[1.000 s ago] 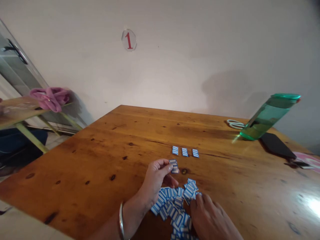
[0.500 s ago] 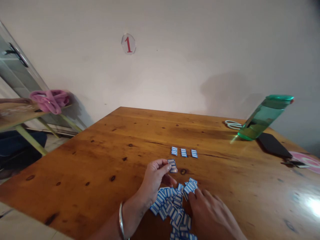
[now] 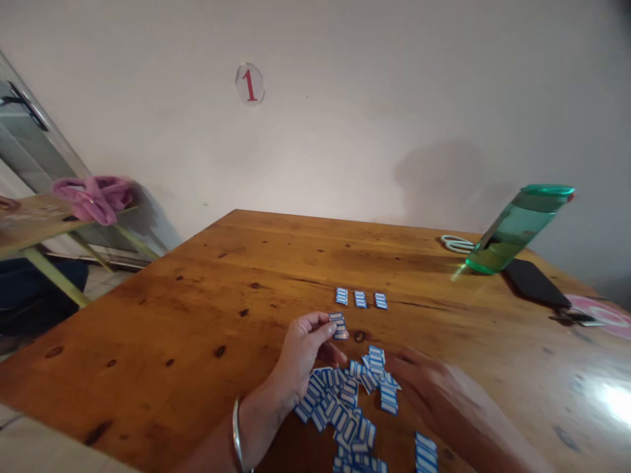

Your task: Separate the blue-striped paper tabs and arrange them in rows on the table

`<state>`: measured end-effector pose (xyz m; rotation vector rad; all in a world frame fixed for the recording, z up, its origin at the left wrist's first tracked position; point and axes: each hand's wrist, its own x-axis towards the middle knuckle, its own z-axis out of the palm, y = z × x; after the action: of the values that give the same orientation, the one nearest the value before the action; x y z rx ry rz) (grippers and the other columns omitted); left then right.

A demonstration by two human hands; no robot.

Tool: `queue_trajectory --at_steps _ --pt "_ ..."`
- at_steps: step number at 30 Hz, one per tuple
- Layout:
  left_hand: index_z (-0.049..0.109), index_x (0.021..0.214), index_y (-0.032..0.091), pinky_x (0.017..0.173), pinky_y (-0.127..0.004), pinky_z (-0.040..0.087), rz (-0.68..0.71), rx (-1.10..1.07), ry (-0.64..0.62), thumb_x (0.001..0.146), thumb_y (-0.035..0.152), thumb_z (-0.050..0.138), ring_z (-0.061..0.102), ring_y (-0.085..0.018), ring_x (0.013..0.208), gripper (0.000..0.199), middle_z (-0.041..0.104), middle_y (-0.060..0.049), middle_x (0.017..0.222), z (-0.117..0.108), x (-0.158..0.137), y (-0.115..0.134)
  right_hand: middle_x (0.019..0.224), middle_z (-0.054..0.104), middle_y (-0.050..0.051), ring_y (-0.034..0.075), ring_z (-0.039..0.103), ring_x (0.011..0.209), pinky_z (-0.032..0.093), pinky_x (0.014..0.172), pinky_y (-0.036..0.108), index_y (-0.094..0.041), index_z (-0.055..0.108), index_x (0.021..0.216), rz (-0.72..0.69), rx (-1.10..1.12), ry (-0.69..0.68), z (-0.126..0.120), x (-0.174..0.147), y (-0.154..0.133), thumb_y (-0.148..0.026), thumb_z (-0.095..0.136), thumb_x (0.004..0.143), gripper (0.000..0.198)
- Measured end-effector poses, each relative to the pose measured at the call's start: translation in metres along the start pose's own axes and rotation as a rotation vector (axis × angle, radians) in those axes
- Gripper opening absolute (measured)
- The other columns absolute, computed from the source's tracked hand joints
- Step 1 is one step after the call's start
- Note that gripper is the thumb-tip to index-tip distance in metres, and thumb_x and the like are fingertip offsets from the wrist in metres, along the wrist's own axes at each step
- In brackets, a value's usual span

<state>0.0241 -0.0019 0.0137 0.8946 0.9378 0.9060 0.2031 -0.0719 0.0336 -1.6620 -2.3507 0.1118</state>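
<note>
Between the thumb and fingers of my left hand [image 3: 304, 345] is a small card [image 3: 338, 325] printed with blue-and-white bars. Below that hand lies a loose pile of similar cards [image 3: 340, 410], overlapping at many angles. My right hand [image 3: 434, 381] is at the pile's right side, smeared by motion, so its grip cannot be made out. Close to it lie cards at the pile's right edge [image 3: 388, 398], and one separate card [image 3: 426, 453] rests nearer to me. Farther up the table, three cards stand in a row, the middle one [image 3: 361, 299] between two others.
On the wooden table [image 3: 207, 295], a green bottle [image 3: 517, 230] stands at the right near a white coiled cable [image 3: 456, 244], a black flat case [image 3: 535, 282] and a pink round item [image 3: 601, 315]. Left, another table [image 3: 42, 226] holds a pink cloth [image 3: 93, 197], with part of another person's hand.
My right hand has moved right, off the cards it was touching, and more cards at the pile's right side now show. My left hand still holds its card in the same place.
</note>
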Motion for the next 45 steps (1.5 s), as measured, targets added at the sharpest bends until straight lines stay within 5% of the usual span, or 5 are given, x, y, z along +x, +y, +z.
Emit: queue_trajectory --at_steps 6,12,27,37,45 --pt "0.054 0.069 0.014 0.037 -0.017 0.04 -0.001 -0.005 -0.001 0.064 0.025 0.06 0.056 -0.009 0.038 0.014 0.061 0.002 0.06 -0.001 0.0 -0.001 0.077 0.064 0.003 0.017 0.06 0.07 0.042 0.059 0.024 -0.025 0.06 0.089 -0.024 0.077 -0.068 0.003 0.003 0.011 -0.014 0.046 0.075 0.022" --pt "0.052 0.069 0.015 0.036 -0.017 0.038 -0.011 -0.007 -0.014 0.063 0.028 0.061 0.056 -0.009 0.037 0.016 0.061 0.002 0.058 0.0 0.0 -0.002 0.072 0.06 0.003 0.018 0.058 0.067 0.041 0.058 0.027 -0.021 0.057 0.075 0.192 0.085 -0.065 0.016 0.0 0.015 -0.019 0.036 0.085 0.023" --pt "0.052 0.068 0.015 0.037 -0.019 0.039 0.001 -0.005 -0.022 0.062 0.029 0.062 0.056 -0.01 0.038 0.018 0.062 0.001 0.059 0.001 -0.001 0.0 0.086 0.058 0.003 0.02 0.054 0.08 0.038 0.064 0.029 -0.02 0.054 0.08 0.109 0.091 -0.15 0.034 0.003 0.006 -0.009 0.051 0.071 0.015" --pt "0.052 0.07 0.015 0.037 -0.019 0.038 -0.019 -0.022 -0.042 0.061 0.032 0.064 0.056 -0.01 0.038 0.023 0.06 0.002 0.057 0.002 -0.001 -0.005 0.063 0.056 -0.001 0.013 0.051 0.06 0.034 0.055 0.023 -0.018 0.051 0.063 0.142 0.397 -0.046 0.025 0.01 0.001 -0.019 0.042 0.083 0.023" --pt "0.051 0.069 0.016 0.036 -0.019 0.038 -0.017 -0.034 -0.048 0.059 0.033 0.065 0.055 -0.01 0.037 0.024 0.058 0.003 0.058 0.003 0.0 -0.006 0.053 0.037 -0.006 0.01 0.035 0.052 0.028 0.047 0.022 -0.017 0.048 0.058 0.285 0.792 -0.053 0.04 0.014 0.006 -0.035 0.043 0.082 0.031"
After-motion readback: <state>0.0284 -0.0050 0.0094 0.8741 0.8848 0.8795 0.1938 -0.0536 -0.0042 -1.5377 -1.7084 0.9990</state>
